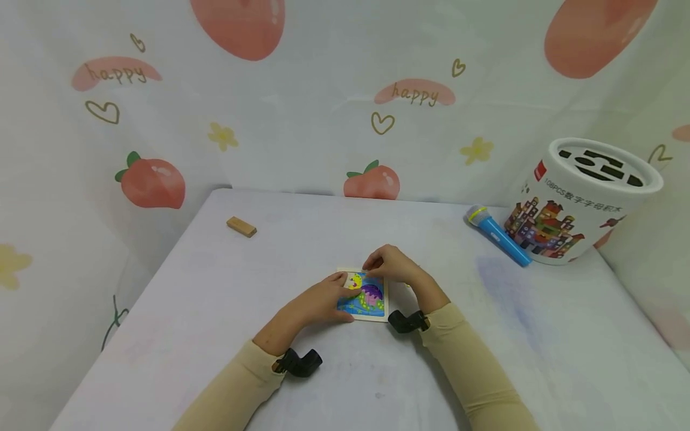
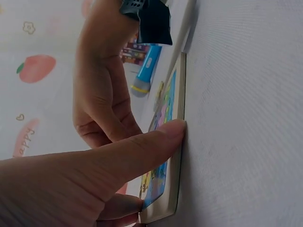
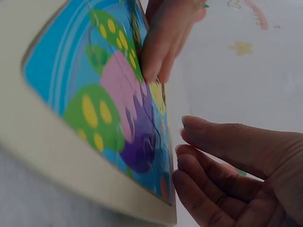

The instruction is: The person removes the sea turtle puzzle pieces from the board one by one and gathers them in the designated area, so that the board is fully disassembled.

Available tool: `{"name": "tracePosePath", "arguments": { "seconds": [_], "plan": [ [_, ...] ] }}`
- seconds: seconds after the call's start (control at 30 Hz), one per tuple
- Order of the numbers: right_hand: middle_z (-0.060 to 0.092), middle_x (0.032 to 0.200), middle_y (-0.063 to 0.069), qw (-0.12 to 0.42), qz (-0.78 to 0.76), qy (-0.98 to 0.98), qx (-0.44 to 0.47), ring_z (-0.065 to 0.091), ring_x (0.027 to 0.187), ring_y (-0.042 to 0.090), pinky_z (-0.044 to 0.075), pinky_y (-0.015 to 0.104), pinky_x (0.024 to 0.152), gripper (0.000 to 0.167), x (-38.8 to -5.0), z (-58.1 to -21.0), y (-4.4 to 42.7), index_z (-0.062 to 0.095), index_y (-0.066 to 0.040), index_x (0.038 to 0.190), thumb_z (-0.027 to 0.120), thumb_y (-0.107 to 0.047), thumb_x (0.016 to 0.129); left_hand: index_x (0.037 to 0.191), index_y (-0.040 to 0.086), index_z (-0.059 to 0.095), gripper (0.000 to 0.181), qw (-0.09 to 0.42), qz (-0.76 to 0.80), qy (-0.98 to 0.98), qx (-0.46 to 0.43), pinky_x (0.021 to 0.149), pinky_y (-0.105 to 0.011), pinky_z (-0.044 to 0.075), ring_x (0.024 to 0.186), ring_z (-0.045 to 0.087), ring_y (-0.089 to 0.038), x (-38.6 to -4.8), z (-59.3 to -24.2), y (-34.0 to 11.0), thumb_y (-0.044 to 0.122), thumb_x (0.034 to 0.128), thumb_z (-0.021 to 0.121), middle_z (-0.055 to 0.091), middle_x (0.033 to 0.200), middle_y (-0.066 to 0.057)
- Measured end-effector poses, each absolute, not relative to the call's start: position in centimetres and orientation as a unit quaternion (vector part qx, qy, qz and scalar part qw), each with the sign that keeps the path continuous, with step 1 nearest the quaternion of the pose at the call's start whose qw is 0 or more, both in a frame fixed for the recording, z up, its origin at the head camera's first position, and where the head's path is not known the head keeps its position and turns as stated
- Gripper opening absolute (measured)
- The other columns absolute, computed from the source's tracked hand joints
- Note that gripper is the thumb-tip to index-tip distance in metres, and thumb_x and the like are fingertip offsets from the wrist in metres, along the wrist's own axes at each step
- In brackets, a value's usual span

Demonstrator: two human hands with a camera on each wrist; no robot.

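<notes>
A framed picture puzzle lies on the table, showing a purple, pink and green design on blue. My left hand holds its left side; in the left wrist view the thumb presses the wooden edge. In the right wrist view, fingers of that hand rest over the picture. My right hand is at the puzzle's far edge, its fingers loosely bent. Nothing shows between its thumb and fingertips in the right wrist view; whether they touch the frame, I cannot tell.
A small wooden block lies at the back left of the table. At the back right are a blue toy microphone and a large white bucket. A small yellow item, partly hidden, shows right of the puzzle.
</notes>
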State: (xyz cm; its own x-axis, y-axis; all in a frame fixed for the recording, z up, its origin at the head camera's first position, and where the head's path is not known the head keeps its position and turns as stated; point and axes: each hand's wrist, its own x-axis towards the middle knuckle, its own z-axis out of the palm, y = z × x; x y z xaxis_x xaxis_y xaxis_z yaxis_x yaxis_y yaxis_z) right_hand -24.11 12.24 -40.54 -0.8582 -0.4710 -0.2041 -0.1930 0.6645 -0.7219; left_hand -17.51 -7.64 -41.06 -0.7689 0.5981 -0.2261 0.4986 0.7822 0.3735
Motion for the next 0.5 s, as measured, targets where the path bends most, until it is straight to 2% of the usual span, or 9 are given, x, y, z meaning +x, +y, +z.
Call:
{"name": "tracePosePath", "arguments": {
  "seconds": [0.2,0.5],
  "plan": [
    [0.071,0.088,0.010,0.199,-0.361,0.891,-0.190,0.061,0.073,0.011,0.055,0.025,0.070,0.014,-24.3,-41.1,11.3,0.072,0.000,0.093,0.070,-0.009,0.082,0.133,0.017,0.053,0.059,0.165,0.155,0.925,0.306,0.110,-0.045,0.031,0.141,0.024,-0.034,-17.7,-41.2,-7.7,0.038,0.0815,0.070,0.029,0.148,-0.024],
    [0.071,0.087,0.012,0.176,-0.333,0.901,-0.215,0.065,0.075,0.013,0.055,0.027,0.071,0.011,-23.9,-40.6,10.6,0.072,0.002,0.091,0.066,-0.002,0.083,0.133,0.016,0.054,0.058,0.161,0.159,0.924,0.309,0.110,-0.045,0.032,0.140,0.024,-0.035,-17.7,-41.3,-7.8,0.037,0.0815,0.070,0.029,0.148,-0.025]
  ]
}}
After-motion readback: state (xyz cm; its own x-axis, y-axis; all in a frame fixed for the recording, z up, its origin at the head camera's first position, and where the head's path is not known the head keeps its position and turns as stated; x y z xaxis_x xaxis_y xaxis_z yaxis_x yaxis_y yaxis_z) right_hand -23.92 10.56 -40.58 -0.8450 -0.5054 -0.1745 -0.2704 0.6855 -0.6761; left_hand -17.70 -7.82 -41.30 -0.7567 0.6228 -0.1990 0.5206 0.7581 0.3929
